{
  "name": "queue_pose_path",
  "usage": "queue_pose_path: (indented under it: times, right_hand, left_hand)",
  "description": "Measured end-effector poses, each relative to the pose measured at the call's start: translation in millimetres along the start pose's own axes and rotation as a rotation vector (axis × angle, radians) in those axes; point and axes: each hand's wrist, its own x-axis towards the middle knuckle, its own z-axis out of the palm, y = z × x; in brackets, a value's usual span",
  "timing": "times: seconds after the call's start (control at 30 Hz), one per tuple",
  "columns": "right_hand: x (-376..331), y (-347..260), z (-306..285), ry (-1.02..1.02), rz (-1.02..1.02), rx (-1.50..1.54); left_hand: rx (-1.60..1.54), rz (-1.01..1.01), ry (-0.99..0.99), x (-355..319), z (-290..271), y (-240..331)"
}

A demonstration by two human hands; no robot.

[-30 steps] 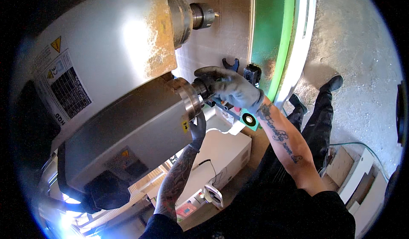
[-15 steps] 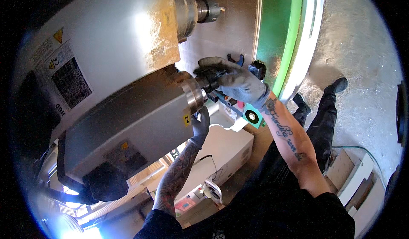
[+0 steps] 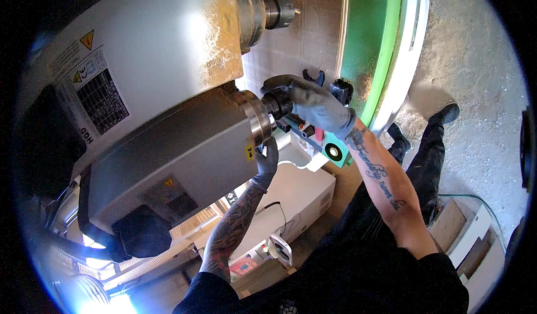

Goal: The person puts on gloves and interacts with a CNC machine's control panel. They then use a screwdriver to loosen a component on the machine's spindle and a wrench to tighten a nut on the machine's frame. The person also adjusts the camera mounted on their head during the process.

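Note:
A grey spindle motor (image 3: 173,151) lies slantwise in front of me, its bright metal collar (image 3: 255,118) facing right. On its nose sits a dark collet nut (image 3: 277,102). My right hand (image 3: 319,106), in a grey work glove, has its fingers closed round that nut from the far side. Below the collar, my gloved left hand (image 3: 267,162) presses up against its underside with bent fingers; part of those fingers is hidden behind the metal. Farther off, a second spindle motor (image 3: 162,34) carries its own collet nut (image 3: 279,12) with a small bit sticking out.
Right of the nut are a black fork-shaped holder (image 3: 314,78), a black block (image 3: 341,92) and a turquoise part with a round black ring (image 3: 334,151). A white cabinet (image 3: 302,193) stands below. A green rail (image 3: 386,40) borders the floor; boards (image 3: 470,241) lie lower right.
The machine has shifted slightly rightward in the view. My right hand's fingers have turned a little on the collet nut; my left hand stays under the collar.

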Motion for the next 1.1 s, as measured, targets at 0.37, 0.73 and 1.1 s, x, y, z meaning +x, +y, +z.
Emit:
queue_pose_path:
  times: [0.37, 0.73, 1.1]
  right_hand:
    - [2.7, -26.6, 4.8, -0.03, 0.002, -0.35]
    - [14.7, -46.1, 68.9, 0.071, -0.368, -1.672]
    - [-41.3, -8.3, 30.4, 0.607, -0.543, -2.026]
  left_hand:
    - [-0.214, -0.065, 0.08, 11.1, -19.0, -13.2]
    - [-1.679, -0.986, 0.296, 36.3, -63.9, -32.0]
    - [-1.597, -0.856, 0.328, 14.8, -57.6, -23.4]
